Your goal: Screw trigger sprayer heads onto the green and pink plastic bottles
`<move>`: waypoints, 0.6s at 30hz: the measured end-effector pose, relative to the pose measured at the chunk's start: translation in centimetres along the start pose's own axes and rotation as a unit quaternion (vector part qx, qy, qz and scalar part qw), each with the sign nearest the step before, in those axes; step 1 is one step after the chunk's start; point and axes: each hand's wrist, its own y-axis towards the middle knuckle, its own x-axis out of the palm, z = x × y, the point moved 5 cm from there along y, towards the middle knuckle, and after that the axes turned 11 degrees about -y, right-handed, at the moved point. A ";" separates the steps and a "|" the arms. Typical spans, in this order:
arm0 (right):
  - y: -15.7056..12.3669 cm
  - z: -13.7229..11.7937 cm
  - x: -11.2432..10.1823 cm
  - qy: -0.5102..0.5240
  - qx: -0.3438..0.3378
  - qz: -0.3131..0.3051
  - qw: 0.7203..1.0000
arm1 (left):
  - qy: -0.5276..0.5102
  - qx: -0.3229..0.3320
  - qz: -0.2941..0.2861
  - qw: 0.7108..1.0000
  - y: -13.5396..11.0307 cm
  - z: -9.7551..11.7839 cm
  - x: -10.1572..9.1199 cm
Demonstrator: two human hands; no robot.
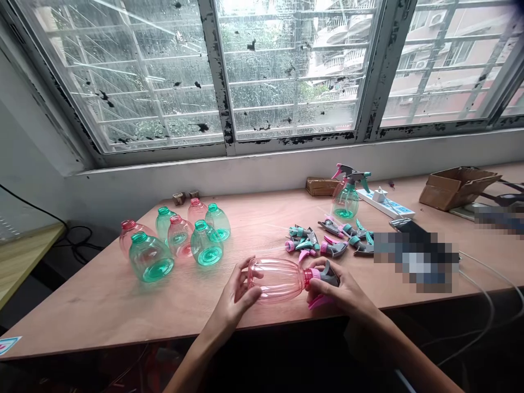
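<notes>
A clear pink bottle (pixel 276 279) lies sideways between my hands, above the table's front edge. My left hand (pixel 241 289) is closed around its base, thumb in front and fingers behind. At the neck, my right hand (pixel 338 286) grips a grey and pink spray head (pixel 327 275), whose pink collar meets the bottle's mouth. How far the collar is screwed on I cannot tell. Just behind lies a pile of loose spray heads (pixel 335 248) in grey, pink and green. To the left stand several open-necked bottles, among them a green bottle (pixel 149 256) and a pink bottle (pixel 180 236).
Two bottles with spray heads, including a green spray bottle (pixel 346 201), stand at the back near a brown box (pixel 321 186). A white power strip (pixel 385 204), an open cardboard box (pixel 456 188) and a dark phone-like object (pixel 413 232) are right. Cables (pixel 489 305) hang at right.
</notes>
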 end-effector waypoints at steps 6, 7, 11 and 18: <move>0.0 0.3 -0.4 -0.036 0.006 -0.007 0.999 | 0.045 -0.032 -0.036 0.998 -0.4 0.2 0.5; 0.0 0.3 -0.4 -0.039 0.006 -0.004 0.999 | 0.059 -0.037 -0.049 0.996 -0.5 0.3 0.7; 0.0 0.4 -0.5 -0.055 0.013 0.006 0.998 | 0.134 -0.020 -0.081 0.987 -1.0 0.9 1.1; -0.2 0.6 -0.5 -0.083 0.017 0.014 0.996 | 0.099 -0.058 -0.066 0.991 -1.2 0.8 1.1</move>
